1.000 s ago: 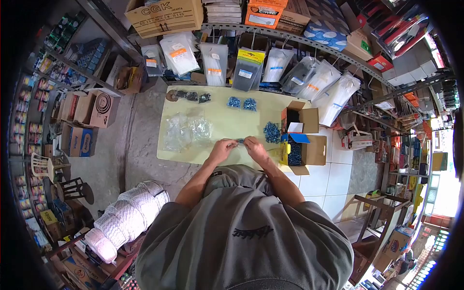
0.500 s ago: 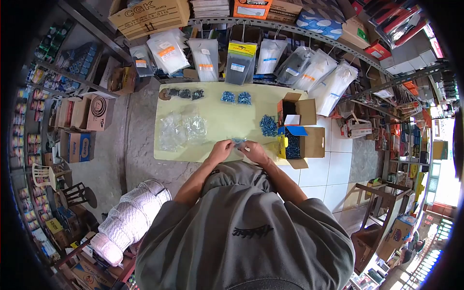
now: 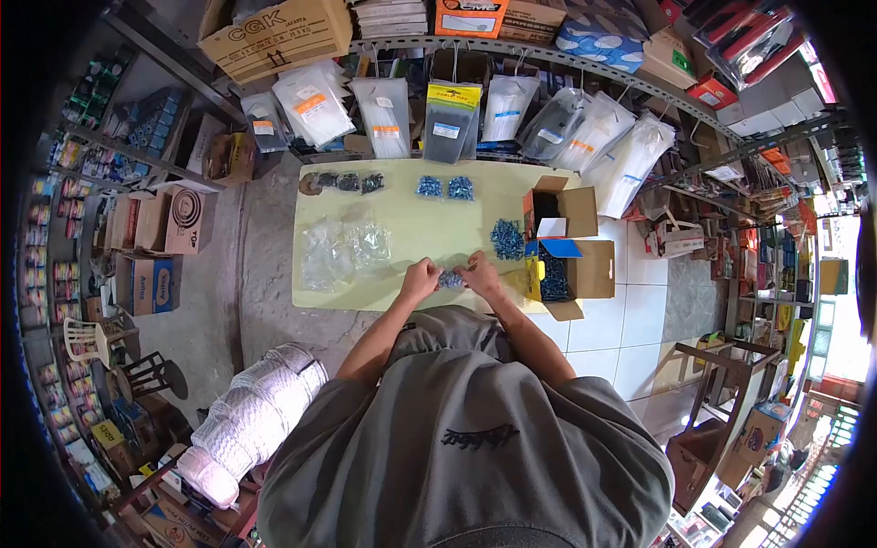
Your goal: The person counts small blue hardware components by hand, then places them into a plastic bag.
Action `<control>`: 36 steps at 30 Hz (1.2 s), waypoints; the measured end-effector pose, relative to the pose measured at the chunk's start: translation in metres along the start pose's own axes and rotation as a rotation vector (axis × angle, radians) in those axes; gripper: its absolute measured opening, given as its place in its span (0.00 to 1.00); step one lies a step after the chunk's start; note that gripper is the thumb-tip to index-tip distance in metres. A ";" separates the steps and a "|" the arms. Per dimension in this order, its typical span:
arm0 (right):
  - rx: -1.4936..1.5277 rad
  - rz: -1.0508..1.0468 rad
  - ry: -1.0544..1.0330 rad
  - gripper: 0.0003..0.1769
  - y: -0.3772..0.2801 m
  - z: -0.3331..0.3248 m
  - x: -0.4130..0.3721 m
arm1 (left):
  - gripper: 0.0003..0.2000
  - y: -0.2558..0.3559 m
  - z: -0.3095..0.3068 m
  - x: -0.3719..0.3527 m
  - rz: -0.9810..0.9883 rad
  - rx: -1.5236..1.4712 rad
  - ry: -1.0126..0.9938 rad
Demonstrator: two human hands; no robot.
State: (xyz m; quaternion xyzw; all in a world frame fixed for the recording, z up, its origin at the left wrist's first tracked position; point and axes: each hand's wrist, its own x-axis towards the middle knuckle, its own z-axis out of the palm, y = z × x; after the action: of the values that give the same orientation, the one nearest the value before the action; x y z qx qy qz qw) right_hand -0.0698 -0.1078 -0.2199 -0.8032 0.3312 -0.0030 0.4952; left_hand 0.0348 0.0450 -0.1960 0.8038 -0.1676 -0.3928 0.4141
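Observation:
At the table's near edge, my left hand (image 3: 420,279) and my right hand (image 3: 479,274) are closed on opposite sides of a small clear plastic bag (image 3: 449,280). Bluish pieces, perhaps screws, show inside it. Ahead and to the right lies a loose pile of small blue screw-like pieces (image 3: 507,239). Two filled bags of blue pieces (image 3: 445,188) sit near the table's far edge. Flat clear plastic bags (image 3: 343,251) are spread out on the left.
Small bags of dark pieces (image 3: 349,182) lie at the table's (image 3: 416,215) far left corner. Two opened cardboard boxes (image 3: 594,269) stand on the right. Packs of cable ties (image 3: 451,119) hang from the shelf beyond. A big roll of white rope (image 3: 251,416) rests at my left.
Both hands remain on the bag. My right hand has risen slightly and its fingers have moved up to the bag's upper side. The bag's filled part now shows lower between the hands.

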 end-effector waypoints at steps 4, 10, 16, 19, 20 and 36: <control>0.027 0.142 -0.024 0.24 -0.004 0.003 0.004 | 0.11 -0.007 0.010 0.006 0.012 0.125 0.162; 0.068 0.292 -0.080 0.26 -0.017 -0.004 0.002 | 0.19 -0.015 0.020 0.018 -0.190 -0.022 0.169; 0.631 0.517 -0.335 0.16 -0.025 -0.038 0.000 | 0.15 0.008 -0.001 0.000 -0.367 -0.591 -0.088; 0.764 0.420 -0.529 0.12 -0.023 -0.055 0.006 | 0.13 0.012 -0.014 -0.004 -0.257 -0.714 -0.202; 0.766 0.424 -0.530 0.12 -0.022 -0.056 0.008 | 0.13 0.013 -0.018 -0.004 -0.175 -0.705 -0.229; 0.642 0.194 -0.758 0.22 -0.061 -0.078 0.001 | 0.07 0.042 -0.019 -0.013 0.209 -0.398 -0.200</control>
State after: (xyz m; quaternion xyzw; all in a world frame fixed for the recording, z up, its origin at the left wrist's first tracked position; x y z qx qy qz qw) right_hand -0.0625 -0.1525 -0.1317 -0.5206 0.1836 0.2328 0.8007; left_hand 0.0432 0.0378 -0.1498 0.6417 -0.2094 -0.4508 0.5840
